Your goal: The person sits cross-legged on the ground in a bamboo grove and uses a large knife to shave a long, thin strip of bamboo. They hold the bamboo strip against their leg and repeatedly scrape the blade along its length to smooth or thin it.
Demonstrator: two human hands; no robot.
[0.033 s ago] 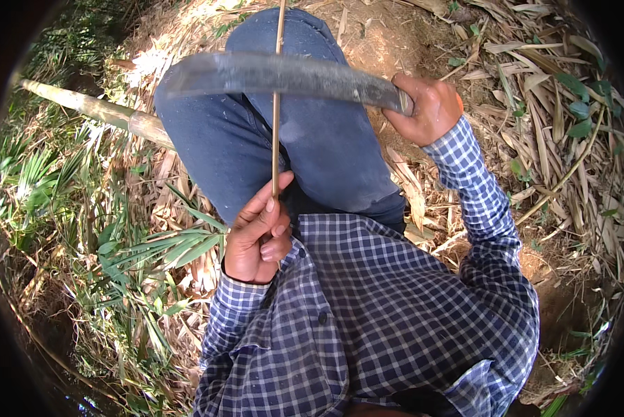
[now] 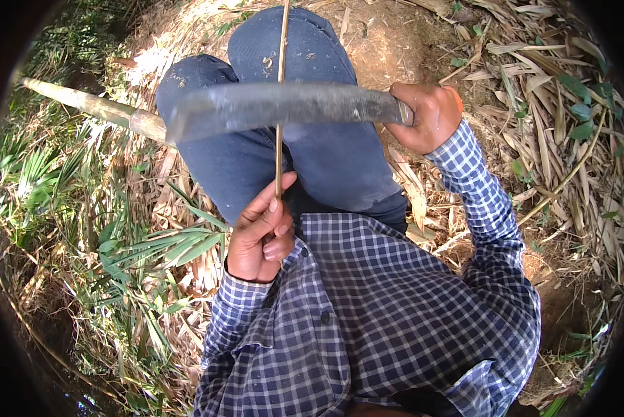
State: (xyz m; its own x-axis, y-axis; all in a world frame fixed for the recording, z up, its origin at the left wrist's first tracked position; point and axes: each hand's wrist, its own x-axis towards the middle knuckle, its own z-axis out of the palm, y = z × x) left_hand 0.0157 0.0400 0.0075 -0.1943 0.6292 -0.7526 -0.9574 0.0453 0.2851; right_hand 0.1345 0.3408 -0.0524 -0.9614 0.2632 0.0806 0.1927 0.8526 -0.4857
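A seated person in a checked shirt (image 2: 409, 299) and dark blue trousers (image 2: 343, 156) is working with both hands outdoors. The left hand (image 2: 260, 236) is pinching the near end of a slim brown strip (image 2: 282, 52) between thumb and fingertips, the remaining fingers curling loosely, the forearm bending close to the body. The right hand (image 2: 426, 121) is closing into a fist around the handle of a broad, curved blade (image 2: 291, 108), its forearm reaching forward beyond the right knee's outer edge. The strip is lying lengthwise over the lap, its long axis pointing away from the body, leaning slightly right and leaving view past the knees' far edge. The blade is crossing it almost squarely, its blurred tip pointing left. Pale flecks (image 2: 268, 64) are dotting the knees; a jointed pole (image 2: 89, 104) is stretching leftward above leaf-strewn ground (image 2: 409, 42).
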